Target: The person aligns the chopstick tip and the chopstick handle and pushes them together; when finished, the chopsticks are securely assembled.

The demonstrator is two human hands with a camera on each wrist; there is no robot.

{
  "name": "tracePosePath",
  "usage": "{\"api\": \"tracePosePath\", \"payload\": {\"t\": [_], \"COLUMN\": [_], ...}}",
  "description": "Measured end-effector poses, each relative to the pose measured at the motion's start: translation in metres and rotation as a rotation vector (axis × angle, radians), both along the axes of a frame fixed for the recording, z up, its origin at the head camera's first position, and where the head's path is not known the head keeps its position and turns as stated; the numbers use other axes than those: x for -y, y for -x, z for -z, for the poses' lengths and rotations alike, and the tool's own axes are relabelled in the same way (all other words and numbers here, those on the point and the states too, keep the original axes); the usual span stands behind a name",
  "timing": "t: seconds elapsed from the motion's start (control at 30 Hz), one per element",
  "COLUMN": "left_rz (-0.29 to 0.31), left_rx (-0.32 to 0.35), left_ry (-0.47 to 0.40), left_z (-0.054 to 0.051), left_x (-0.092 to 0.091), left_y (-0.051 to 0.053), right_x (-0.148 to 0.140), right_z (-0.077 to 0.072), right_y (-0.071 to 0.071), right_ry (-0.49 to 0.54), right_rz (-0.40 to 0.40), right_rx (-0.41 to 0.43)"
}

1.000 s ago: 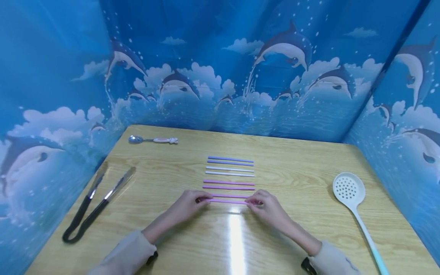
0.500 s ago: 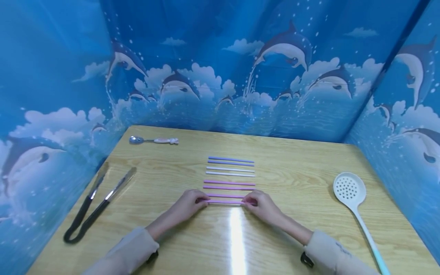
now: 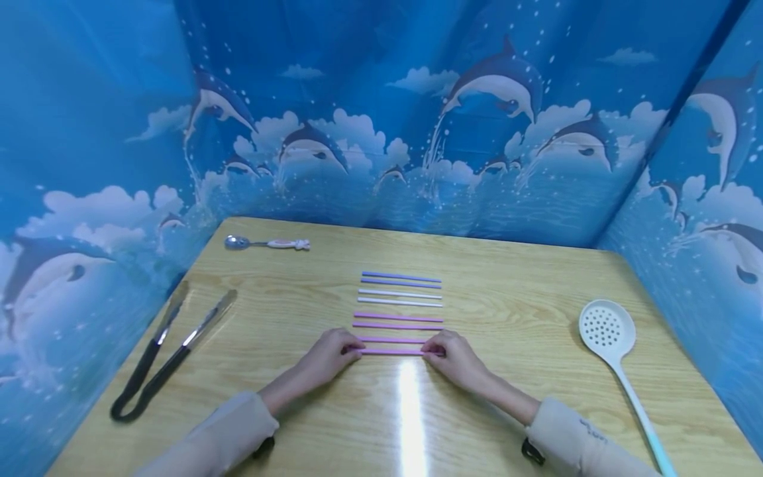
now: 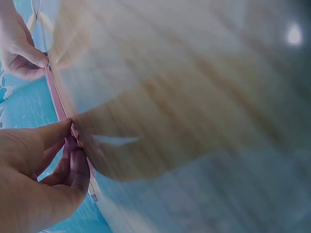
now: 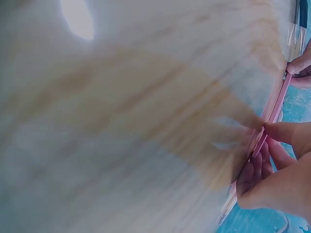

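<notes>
In the head view, pairs of thin straight sticks lie in rows at mid-table: blue sticks [image 3: 401,279], white sticks [image 3: 399,298], darker pink sticks [image 3: 397,321] and two brighter pink ones. My left hand [image 3: 330,356] pinches the left end of the nearest pink stick [image 3: 390,352], thumb against fingertips. At its right end, my right hand [image 3: 457,361] pinches the same stick. The other bright pink stick [image 3: 390,340] lies just beyond, its ends partly hidden by the hands. Both wrist views show the fingertips on the stick low at the tabletop.
Black-handled tongs [image 3: 169,358] lie spread on the left. A spoon [image 3: 266,244] with a pale handle is at the back left. The white slotted skimmer [image 3: 607,329] lies along the right side. A dolphin-printed curtain [image 3: 381,119] stands behind the wooden table [image 3: 512,285].
My right hand has shifted a little left along the nearest pink stick, and the left hand slightly left. That stick now sits marginally closer to me, a bit further from its neighbour.
</notes>
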State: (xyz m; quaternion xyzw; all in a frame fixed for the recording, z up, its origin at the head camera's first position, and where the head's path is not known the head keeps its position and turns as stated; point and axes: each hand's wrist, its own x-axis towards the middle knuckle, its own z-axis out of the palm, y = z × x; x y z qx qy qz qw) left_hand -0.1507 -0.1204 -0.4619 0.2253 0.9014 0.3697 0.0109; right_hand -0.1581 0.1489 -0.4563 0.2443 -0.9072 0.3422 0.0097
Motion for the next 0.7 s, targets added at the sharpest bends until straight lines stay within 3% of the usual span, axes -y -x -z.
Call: {"api": "tracePosePath", "payload": {"t": [0.37,0.7], "left_rz": [-0.016,-0.015], "left_rx": [-0.003,-0.008], "left_ry": [0.015,0.000], "left_z": [0.0007,0.0013], "left_x": [0.0005,0.0011], "left_y": [0.0001,0.0015], "right_x": [0.0006,0.0011], "right_z": [-0.0007,-0.0019], "right_y": [-0.0022,-0.0023], "right_ry": [-0.005,-0.033], "right_rz": [0.013,0.019], "right_rx": [-0.048,-0.018]}}
